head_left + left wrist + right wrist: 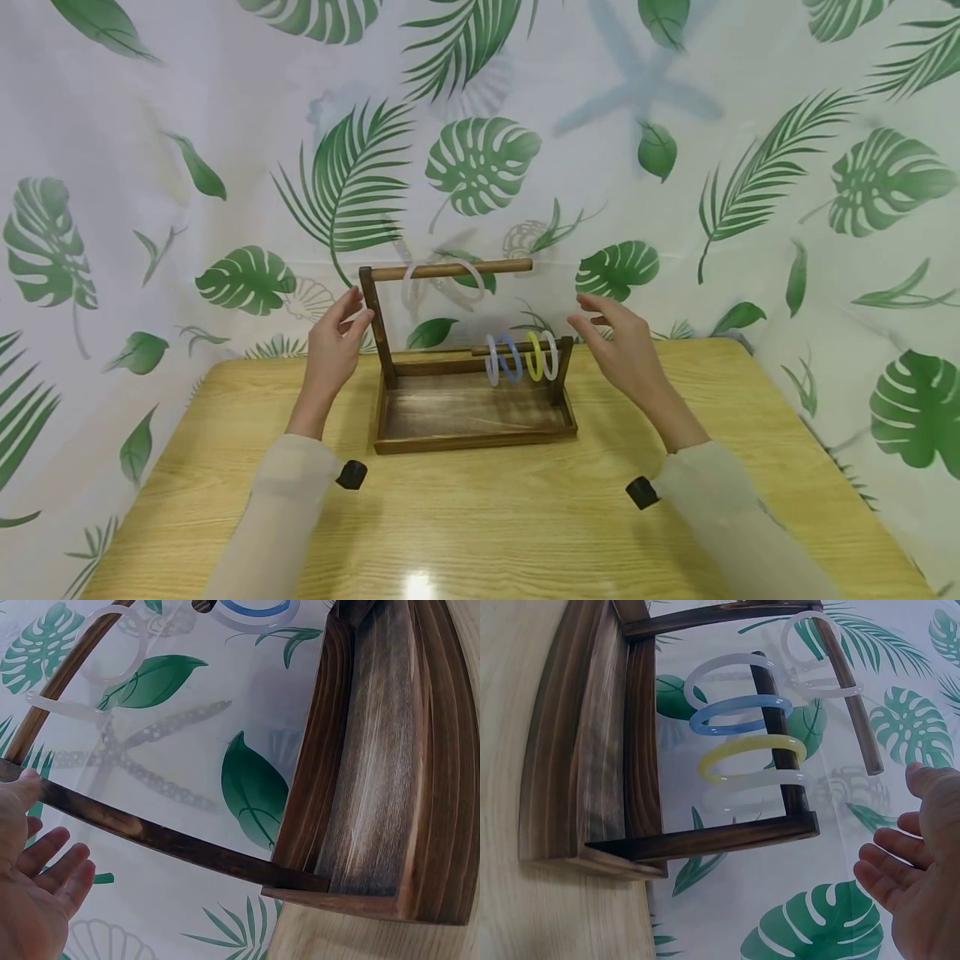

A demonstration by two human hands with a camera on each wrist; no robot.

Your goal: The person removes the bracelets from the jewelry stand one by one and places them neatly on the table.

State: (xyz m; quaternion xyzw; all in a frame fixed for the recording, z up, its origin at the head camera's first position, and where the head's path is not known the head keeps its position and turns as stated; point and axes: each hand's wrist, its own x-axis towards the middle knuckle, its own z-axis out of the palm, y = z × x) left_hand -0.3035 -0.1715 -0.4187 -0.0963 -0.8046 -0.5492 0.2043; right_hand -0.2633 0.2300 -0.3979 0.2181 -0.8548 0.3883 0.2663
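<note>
A dark wooden rack with a shallow tray [480, 439] stands before me, holding bangles on two bars. Two translucent whitish bangles [832, 691] hang from the upper bar [510, 266]. On the lower bar [769, 682] hang a blue bangle [739, 729], a yellow bangle [538, 357] and pale ones at either end. My left hand [333, 350] is beside the tall left post [380, 333], its thumb overlapping the post's top in the left wrist view. My right hand [622, 346] is raised to the right of the short post [564, 367], apart from it. Both hands hold nothing, fingers loosely bent.
The rack sits toward the back of a light wooden table [480, 517]. Behind it hangs a white cloth [247, 192] with green leaf prints. A small black device [352, 475] shows at the left wrist, another black device [642, 492] at the right.
</note>
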